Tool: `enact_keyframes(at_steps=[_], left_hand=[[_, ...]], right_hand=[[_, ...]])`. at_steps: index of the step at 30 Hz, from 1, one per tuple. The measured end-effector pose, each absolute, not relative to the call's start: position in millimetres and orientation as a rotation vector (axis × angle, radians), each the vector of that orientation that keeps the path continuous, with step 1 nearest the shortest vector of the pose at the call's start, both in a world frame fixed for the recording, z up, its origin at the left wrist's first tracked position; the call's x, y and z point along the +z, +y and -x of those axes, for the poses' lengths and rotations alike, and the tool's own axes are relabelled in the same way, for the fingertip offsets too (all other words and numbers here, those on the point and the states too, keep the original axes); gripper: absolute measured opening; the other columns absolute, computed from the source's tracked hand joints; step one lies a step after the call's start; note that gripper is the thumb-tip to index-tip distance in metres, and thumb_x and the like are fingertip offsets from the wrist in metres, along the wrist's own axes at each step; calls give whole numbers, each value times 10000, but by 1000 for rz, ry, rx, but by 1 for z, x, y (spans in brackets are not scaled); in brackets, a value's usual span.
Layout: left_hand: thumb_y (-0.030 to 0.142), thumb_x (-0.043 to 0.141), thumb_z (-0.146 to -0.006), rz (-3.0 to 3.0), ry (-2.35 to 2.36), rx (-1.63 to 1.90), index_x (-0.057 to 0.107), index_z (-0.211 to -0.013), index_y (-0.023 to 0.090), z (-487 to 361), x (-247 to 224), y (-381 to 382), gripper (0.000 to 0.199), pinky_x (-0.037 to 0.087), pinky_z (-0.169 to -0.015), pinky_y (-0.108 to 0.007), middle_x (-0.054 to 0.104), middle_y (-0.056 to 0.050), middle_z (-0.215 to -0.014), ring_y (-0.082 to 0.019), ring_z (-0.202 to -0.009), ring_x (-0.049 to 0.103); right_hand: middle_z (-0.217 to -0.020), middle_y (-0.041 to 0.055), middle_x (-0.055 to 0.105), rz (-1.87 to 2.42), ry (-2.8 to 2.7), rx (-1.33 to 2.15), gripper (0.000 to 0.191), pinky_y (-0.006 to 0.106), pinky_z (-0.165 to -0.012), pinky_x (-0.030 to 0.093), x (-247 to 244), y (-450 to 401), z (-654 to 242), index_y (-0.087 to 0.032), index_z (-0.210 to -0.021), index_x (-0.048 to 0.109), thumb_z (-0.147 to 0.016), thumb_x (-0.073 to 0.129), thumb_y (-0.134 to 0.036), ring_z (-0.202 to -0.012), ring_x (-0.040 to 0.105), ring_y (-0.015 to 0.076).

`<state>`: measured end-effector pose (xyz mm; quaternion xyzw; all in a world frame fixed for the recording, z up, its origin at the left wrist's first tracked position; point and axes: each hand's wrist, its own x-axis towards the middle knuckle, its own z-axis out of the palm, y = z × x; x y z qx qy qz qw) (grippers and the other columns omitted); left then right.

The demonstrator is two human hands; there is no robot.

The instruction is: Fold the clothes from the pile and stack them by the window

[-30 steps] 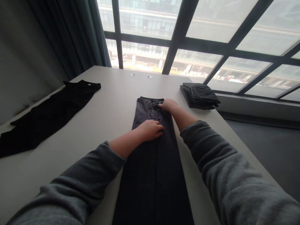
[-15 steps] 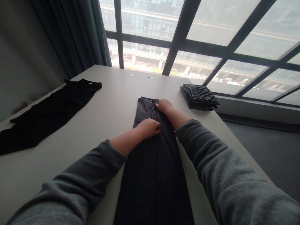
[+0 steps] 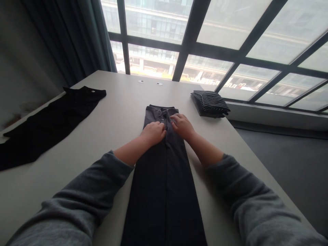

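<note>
Dark grey trousers lie lengthwise in front of me, waistband at the far end and legs reaching past the bottom of the view. Round metal buttons or eyelets show at the fly. My left hand is closed at the front just below them, fingers curled on the cloth; its fingertips are partly hidden. On the right side, near the waist, my right hand rests on the trousers with its fingers spread.
The trousers lie on a white table. A black garment is spread out at the left. Folded dark clothes with a striped piece on top sit near the right edge. Windows and a dark curtain stand behind.
My right hand has gone from a closed pinch near the fly to spread fingers on the right side of the cloth. My left hand has moved slightly up toward the waistband.
</note>
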<state>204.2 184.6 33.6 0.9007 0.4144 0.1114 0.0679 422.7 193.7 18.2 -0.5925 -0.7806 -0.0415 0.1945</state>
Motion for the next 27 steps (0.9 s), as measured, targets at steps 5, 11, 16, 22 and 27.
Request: enact_keyframes(at_steps=[5,11,16,22,27], left_hand=[[461,466,-1078,-2691,1357,29,445,-1635,127,-191,20,155,650,315,-1271,-550,361,-215,-1730,-382,-1608,327],[457,392,-1105,-2803,1192,39,402,-1683,202,-165,2,85,632,248,-1310,-575,258,-146,-1772,-352,-1648,237],[464,457,-1094,-2870,1034,69,380,-1694,231,-113,-9,-8,648,260,-1326,-549,274,-103,-1766,-320,-1644,255],[379,542,-1062,-2817,1022,141,434,-1659,363,-54,-8,-72,607,316,-1308,-548,376,-42,-1729,-299,-1597,378],[382,695,-976,-2714,956,147,639,-1500,419,-9,13,-79,528,336,-1297,-535,478,-21,-1682,-293,-1550,464]], right_hand=[[-1716,157,404,1534,-2453,183,679,603,-1312,271,0,74,-411,-213,-1665,447,-1052,554,-484,-1611,325,365],[-1751,188,272,1549,-2532,412,753,585,-1339,223,3,-20,-383,-158,-1691,395,-1046,595,-489,-1639,245,360],[-1761,180,197,1441,-2558,557,863,600,-1343,203,4,-103,-370,-163,-1712,343,-990,684,-491,-1646,202,364],[-1745,142,295,1364,-2490,567,724,610,-1322,272,2,-149,-369,-227,-1673,445,-1002,657,-393,-1627,279,352],[-1539,124,634,1211,-2402,502,403,536,-1253,442,3,-160,-386,-241,-1406,725,-1044,549,-253,-1465,566,298]])
